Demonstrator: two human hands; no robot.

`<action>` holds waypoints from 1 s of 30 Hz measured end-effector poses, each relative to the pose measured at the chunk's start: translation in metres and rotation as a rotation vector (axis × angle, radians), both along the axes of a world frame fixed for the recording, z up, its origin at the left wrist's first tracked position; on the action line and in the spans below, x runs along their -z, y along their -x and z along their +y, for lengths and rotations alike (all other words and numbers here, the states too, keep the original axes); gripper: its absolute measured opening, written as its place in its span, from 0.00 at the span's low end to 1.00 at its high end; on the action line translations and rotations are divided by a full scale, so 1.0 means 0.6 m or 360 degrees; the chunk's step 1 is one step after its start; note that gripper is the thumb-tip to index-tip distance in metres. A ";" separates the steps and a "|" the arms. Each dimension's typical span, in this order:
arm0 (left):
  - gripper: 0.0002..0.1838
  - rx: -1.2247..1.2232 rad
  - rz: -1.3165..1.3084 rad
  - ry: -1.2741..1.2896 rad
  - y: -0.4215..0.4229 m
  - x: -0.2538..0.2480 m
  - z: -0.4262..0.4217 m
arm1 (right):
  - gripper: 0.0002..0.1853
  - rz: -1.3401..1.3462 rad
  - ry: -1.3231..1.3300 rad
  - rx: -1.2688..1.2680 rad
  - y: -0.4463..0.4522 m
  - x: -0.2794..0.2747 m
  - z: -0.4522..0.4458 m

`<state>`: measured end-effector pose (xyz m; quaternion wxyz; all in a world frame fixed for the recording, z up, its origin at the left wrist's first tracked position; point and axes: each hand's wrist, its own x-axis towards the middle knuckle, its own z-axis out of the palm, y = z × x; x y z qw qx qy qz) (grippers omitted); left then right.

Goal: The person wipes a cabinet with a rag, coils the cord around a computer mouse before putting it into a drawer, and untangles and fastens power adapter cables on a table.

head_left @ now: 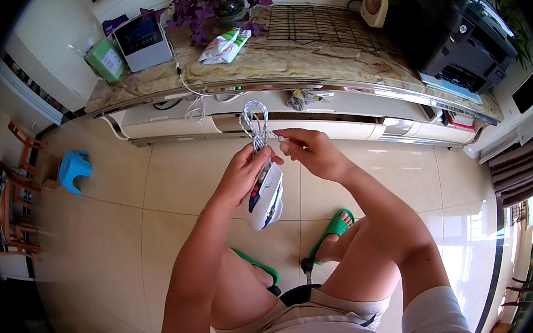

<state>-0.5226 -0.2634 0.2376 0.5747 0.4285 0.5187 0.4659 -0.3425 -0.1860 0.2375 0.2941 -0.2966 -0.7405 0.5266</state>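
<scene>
A white computer mouse (265, 198) with red and blue parts hangs below my left hand (247, 172). Its braided cable (255, 120) is folded into loops that stand up above the fingers. My left hand is closed around the base of the loops, at the top of the mouse. Just to the right, my right hand (311, 152) pinches a small light-coloured piece at the cable's side, perhaps its end; the fingers partly hide it.
Ahead is a marble-topped cabinet (358, 58) bearing a tablet (142, 43), a purple plant (210, 8), white-green packets (224, 47), a wire rack (315, 28), a small fan (374, 6) and a printer (467, 50). A blue stool (75, 171) stands on the left.
</scene>
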 end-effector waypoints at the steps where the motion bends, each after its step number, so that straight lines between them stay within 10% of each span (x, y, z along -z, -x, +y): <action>1: 0.14 -0.0005 -0.0001 -0.0001 0.009 0.010 0.002 | 0.17 -0.0205 -0.0009 -0.0013 -0.010 -0.016 0.002; 18: 0.15 0.1059 0.0879 -0.0076 -0.042 0.014 -0.015 | 0.05 0.0091 -0.0706 -0.0086 -0.035 -0.070 0.060; 22: 0.15 0.0804 0.0742 -0.0346 -0.038 0.011 -0.023 | 0.05 -0.0039 0.0088 -0.0022 -0.045 -0.019 0.091; 30: 0.12 -0.0068 0.0671 -0.0283 0.018 0.016 0.005 | 0.10 -0.0480 0.0084 -0.0127 -0.059 0.007 0.057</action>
